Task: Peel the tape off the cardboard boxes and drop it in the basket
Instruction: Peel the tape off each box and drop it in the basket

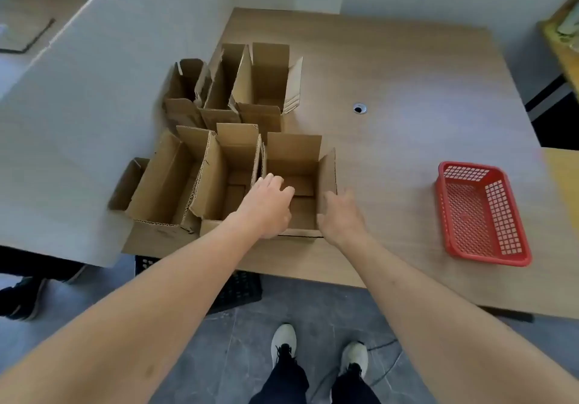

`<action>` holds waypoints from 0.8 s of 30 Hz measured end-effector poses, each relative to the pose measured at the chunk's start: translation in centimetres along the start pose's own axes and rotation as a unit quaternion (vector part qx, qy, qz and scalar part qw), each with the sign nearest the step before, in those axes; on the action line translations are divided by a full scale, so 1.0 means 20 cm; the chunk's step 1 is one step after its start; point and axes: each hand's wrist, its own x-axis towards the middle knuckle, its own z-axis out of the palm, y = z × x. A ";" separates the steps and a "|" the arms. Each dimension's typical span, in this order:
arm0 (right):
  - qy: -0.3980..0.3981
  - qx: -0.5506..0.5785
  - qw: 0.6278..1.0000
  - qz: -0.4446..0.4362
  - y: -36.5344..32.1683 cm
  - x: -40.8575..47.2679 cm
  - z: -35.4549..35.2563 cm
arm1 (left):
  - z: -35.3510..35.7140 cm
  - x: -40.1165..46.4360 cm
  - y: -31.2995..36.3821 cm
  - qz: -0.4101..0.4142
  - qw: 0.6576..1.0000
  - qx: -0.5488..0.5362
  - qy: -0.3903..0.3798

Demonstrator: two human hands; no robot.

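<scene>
Head view: 6 open cardboard boxes [225, 140] in 2 rows of 3 on a wooden table [407, 90].
Landmark box [297, 181]: rightmost of the near row, close to the table's near edge.
Open room: bare tabletop right of the landmark box, up to a red basket [482, 215].
Left hand [269, 203]: fingers loosely curled over the landmark box's opening; grasp cannot be told.
Right hand [343, 215]: fingers curled against that box's right wall.
Tape: not discernible.

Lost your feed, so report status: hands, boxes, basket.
Left hand reaching into the nearest open box, right hand on its right flap. Red basket apart to the right, no tape visible in it. Nothing in the way.
</scene>
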 end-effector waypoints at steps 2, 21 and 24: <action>-0.014 0.018 1.000 0.014 0.03 0.04 0.01 | 0.01 0.04 0.00 -0.002 1.000 0.013 -0.011; 0.075 -0.106 0.985 0.110 0.72 0.17 -0.17 | 0.26 0.35 0.44 -0.023 0.996 -0.027 -0.084; 0.064 -0.188 0.977 0.073 0.78 0.20 -0.09 | 0.33 0.37 0.49 -0.037 0.992 -0.047 -0.111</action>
